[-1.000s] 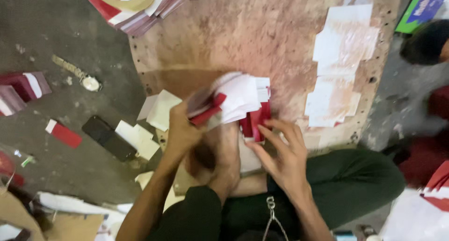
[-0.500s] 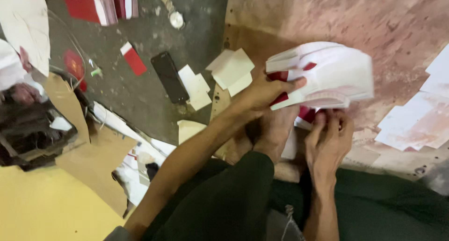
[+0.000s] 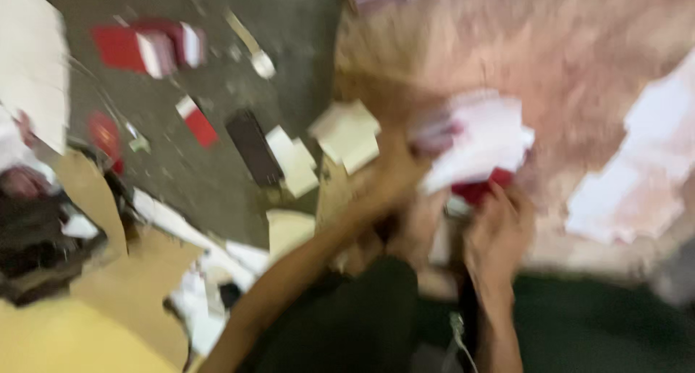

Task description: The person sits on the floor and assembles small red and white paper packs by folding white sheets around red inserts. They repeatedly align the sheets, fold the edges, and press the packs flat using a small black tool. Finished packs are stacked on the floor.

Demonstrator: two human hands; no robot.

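Blurred white-and-red card stack [image 3: 474, 138] between left hand [image 3: 394, 174] and right hand [image 3: 499, 232].

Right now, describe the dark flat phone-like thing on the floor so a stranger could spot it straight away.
Start at the grey floor left of the wooden board. Between a small red and white card and a pile of cream paper pieces lies the dark rectangular slab, probably a phone. It is the only black item among red, white and cream scraps.
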